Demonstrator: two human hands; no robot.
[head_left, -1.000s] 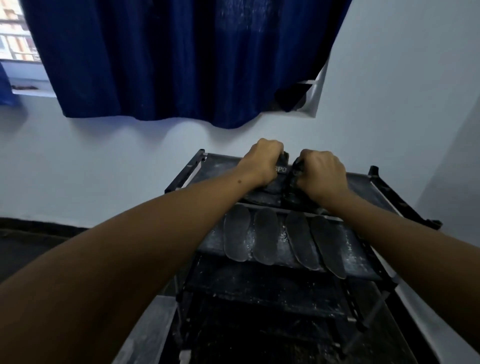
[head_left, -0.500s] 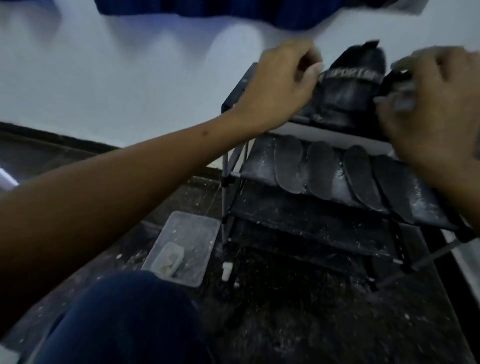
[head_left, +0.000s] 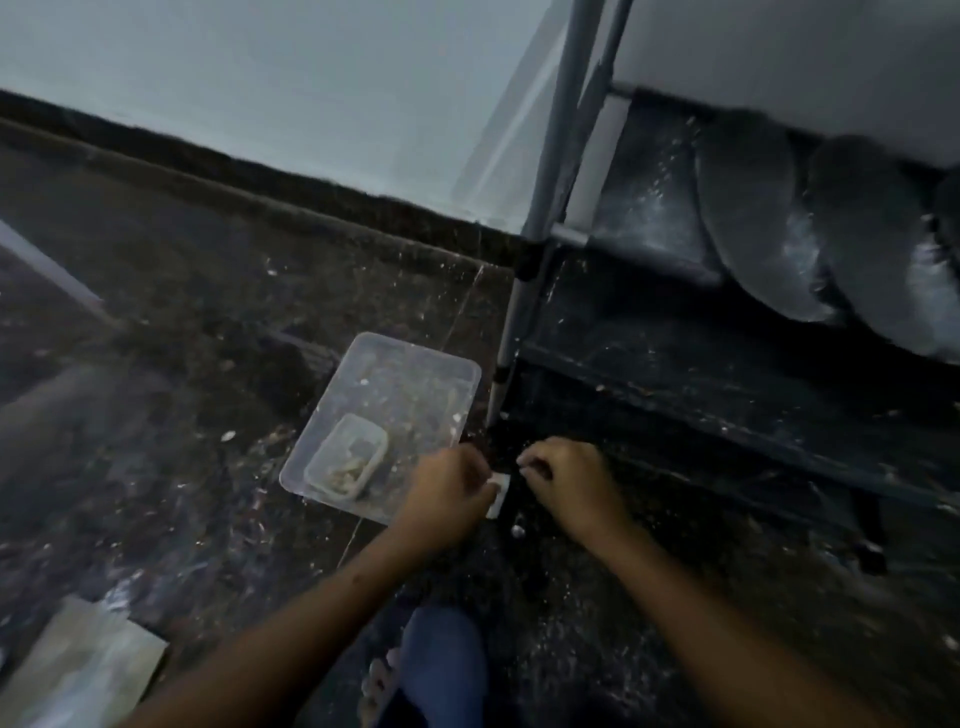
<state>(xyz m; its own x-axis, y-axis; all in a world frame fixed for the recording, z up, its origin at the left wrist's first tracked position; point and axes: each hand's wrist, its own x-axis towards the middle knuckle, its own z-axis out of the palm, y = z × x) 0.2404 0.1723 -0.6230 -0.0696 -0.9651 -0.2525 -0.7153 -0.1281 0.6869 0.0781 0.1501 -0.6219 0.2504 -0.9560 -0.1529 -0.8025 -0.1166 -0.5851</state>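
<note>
Small white piece (head_left: 497, 492) lies on the floor (head_left: 208, 364) by the shoe rack (head_left: 537, 218) leg, lower middle of frame. Both hands have dropped here from the top shelf, fingers curled: left hand (head_left: 451, 499) touching it, right hand (head_left: 569, 488) beside. I cannot tell if either grips. Pickup seems next.

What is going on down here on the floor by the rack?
A person is down by the foot of a dusty shoe rack, both hands low over the dark floor. The left hand is at a small white piece near the rack leg; whether it grips it is unclear. The right hand is close beside, fingers curled. A clear plastic tray holding a smaller container sits left of the hands.
</note>
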